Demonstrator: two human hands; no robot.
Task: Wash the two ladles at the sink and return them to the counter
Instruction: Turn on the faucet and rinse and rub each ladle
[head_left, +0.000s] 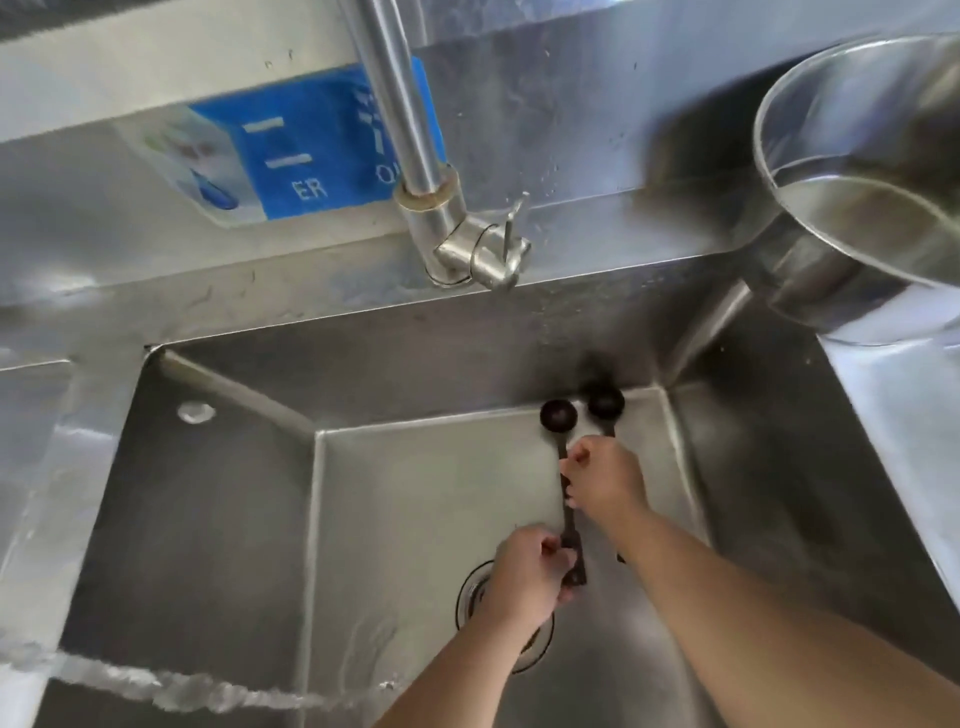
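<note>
Two dark ladles are held low inside the steel sink (218, 519), bowls pointing away from me. The left ladle (557, 414) has its handle end gripped by my left hand (524, 577) over the drain. My right hand (602, 480) is closed around both handles farther up; the right ladle (605, 402) runs under that hand, most of its handle hidden. A stream of water (156, 686) crosses the lower left, apart from the ladles.
The faucet (467, 249) stands at the sink's back rim, its spout leaving the frame at the top. A large steel bowl (857, 208) sits on the counter at the right. A blue sign (291, 161) is on the back wall. The drain (478, 597) lies beneath my left wrist.
</note>
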